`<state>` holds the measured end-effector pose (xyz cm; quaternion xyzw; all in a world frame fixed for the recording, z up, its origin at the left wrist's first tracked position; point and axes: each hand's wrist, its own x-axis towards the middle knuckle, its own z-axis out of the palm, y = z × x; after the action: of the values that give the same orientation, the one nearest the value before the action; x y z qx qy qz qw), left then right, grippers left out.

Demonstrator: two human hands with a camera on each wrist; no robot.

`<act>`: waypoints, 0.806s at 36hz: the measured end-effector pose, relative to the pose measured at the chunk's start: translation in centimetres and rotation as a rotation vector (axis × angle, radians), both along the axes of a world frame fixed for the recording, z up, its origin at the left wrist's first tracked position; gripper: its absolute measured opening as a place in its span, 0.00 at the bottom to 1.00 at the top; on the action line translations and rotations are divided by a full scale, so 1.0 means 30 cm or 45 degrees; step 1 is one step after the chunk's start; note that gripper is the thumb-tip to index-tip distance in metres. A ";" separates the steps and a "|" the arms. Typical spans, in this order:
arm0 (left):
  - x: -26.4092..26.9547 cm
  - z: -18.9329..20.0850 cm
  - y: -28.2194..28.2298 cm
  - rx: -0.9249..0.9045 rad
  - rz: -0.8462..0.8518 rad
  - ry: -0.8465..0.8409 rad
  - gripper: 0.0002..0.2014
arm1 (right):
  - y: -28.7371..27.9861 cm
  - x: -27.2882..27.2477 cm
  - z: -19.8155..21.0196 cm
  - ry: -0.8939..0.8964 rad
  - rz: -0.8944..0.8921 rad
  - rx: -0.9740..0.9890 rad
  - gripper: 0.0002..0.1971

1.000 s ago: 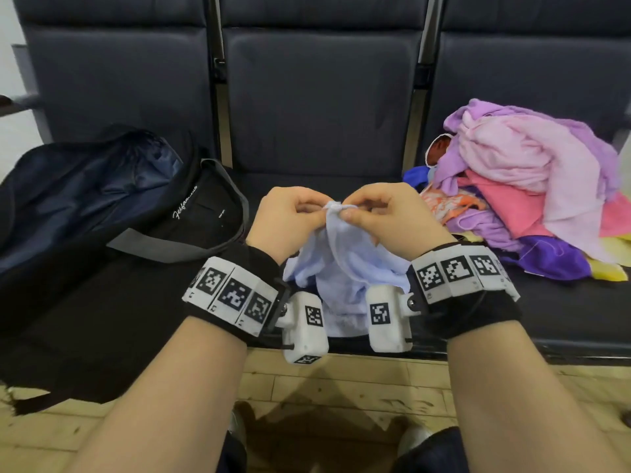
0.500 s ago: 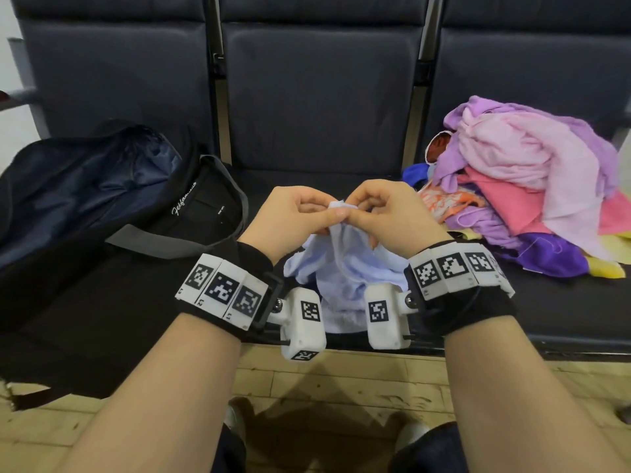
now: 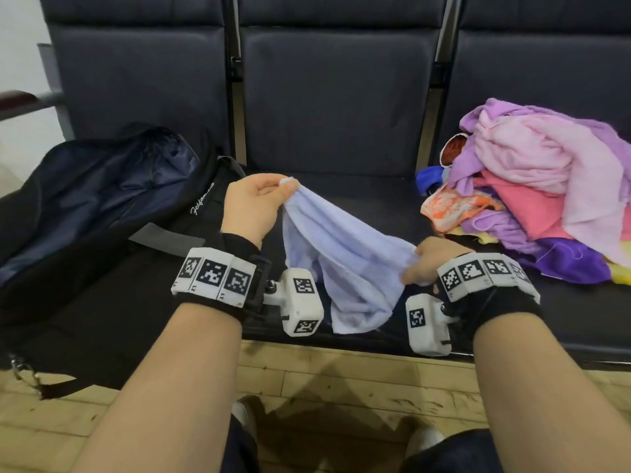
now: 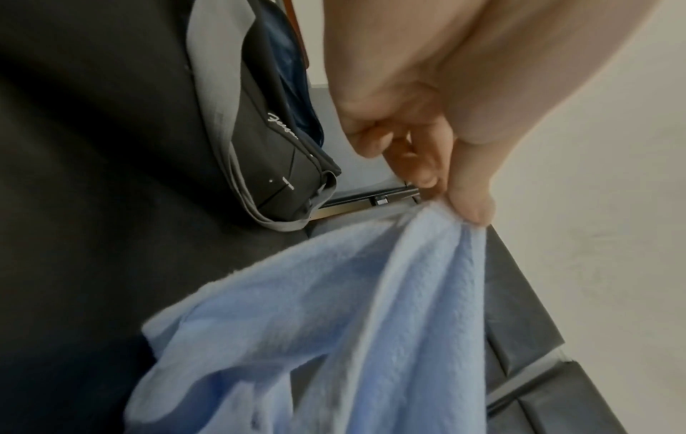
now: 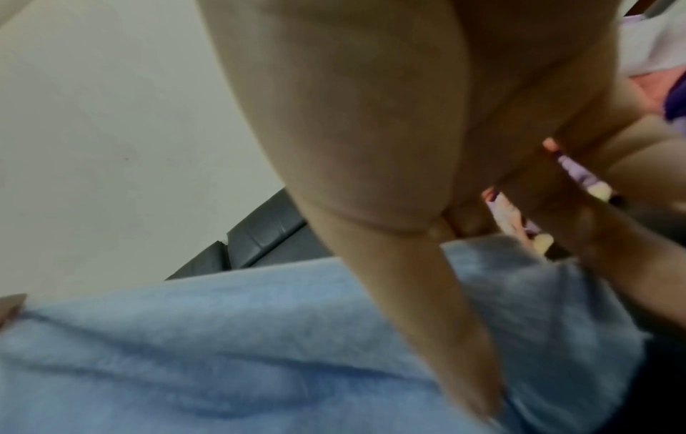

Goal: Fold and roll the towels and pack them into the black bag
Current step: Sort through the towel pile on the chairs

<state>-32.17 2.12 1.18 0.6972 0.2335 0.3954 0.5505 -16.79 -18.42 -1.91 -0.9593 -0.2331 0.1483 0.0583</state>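
Left hand [image 3: 251, 208] pinches blue towel [image 3: 345, 264] corner, raised; right hand [image 3: 426, 261] grips opposite edge, lower.

dark padded seats [image 3: 327, 107], wooden floor [image 3: 324, 380]

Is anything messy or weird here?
Only the pile of towels on the right seat: pink, purple and orange ones heaped unfolded. The left hand and right hand hold the light blue towel stretched between them, bunched and unfolded. The black bag lies open. Nothing looks damaged.
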 end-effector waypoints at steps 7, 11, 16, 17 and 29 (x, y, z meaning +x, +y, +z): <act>-0.014 -0.006 0.054 -0.060 0.211 -0.069 0.02 | -0.030 0.091 -0.033 -0.158 -0.394 0.196 0.16; -0.006 -0.021 0.046 -0.157 0.187 -0.063 0.04 | -0.043 0.121 -0.054 -0.291 -0.606 0.373 0.17; 0.010 -0.047 0.035 -0.283 0.148 -0.107 0.03 | -0.051 0.129 -0.071 -0.253 -0.719 0.605 0.19; 0.012 -0.055 0.039 -0.295 0.155 -0.115 0.04 | -0.053 0.136 -0.074 -0.263 -0.731 0.674 0.18; 0.007 -0.064 0.067 -0.262 0.183 -0.138 0.06 | -0.138 0.125 -0.094 -0.309 -0.706 0.816 0.13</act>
<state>-31.95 4.13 -0.73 0.5960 0.2923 0.4448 0.6012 -13.04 -22.56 -4.72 -0.9295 -0.0061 -0.0666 0.3626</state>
